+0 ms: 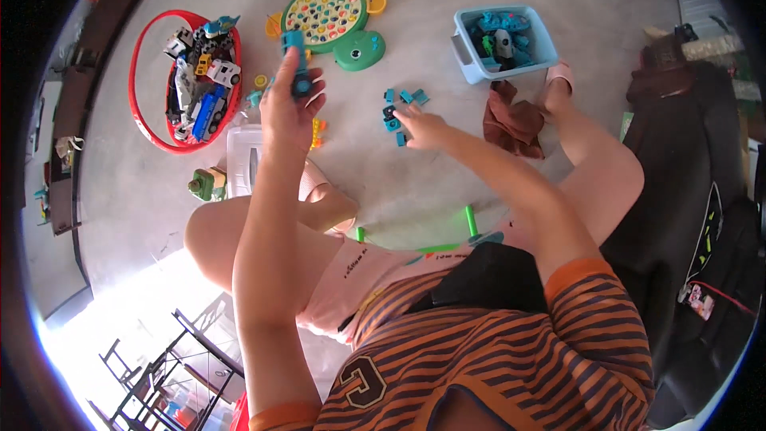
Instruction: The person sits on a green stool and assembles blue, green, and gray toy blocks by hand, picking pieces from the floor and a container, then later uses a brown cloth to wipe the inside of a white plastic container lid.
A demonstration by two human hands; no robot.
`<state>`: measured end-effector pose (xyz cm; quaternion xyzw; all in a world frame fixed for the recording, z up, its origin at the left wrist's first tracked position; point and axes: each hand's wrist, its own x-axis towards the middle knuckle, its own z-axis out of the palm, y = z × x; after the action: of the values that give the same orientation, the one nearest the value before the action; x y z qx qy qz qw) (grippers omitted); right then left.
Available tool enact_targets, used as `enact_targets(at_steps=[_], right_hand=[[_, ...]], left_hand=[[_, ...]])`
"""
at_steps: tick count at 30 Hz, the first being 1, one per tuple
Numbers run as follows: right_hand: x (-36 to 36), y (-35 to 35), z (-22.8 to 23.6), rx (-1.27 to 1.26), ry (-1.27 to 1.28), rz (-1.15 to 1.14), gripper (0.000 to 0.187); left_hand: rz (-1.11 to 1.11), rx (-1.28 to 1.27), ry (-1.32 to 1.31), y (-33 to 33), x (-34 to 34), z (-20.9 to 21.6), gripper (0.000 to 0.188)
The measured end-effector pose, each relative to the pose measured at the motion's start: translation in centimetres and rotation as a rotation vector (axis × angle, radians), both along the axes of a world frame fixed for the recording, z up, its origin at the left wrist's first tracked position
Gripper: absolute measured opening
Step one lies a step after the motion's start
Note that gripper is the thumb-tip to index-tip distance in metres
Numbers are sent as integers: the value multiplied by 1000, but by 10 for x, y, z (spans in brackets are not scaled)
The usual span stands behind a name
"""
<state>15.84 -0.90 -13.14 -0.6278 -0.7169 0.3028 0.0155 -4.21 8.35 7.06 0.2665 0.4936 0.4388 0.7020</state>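
Left grip [287, 105] around teal toy [302, 78], its middle partly out of sight

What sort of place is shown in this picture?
Probably a living room or play area at home: a red basket of toy vehicles, a green turtle-shaped toy and, at the right, what looks like a black sofa suggest it.

At ten o'clock a red-rimmed oval basket [132, 88] holds toy vehicles [209, 113]. A green turtle-shaped game [349, 49] lies between eleven and twelve, a crumpled brown cloth [511, 124] at two, a black sofa [666, 199] at three, a green toy [209, 183] at nine.
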Motion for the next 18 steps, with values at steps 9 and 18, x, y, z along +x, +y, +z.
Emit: enact_targets(at_steps=[9, 18], right_hand=[[-11, 11, -60, -20, -231, 127, 51], [82, 45, 47, -180, 696, -350, 43]], left_hand=[[-104, 98, 110, -2, 25, 15, 36], [-357, 298, 232, -11, 45, -8, 42]])
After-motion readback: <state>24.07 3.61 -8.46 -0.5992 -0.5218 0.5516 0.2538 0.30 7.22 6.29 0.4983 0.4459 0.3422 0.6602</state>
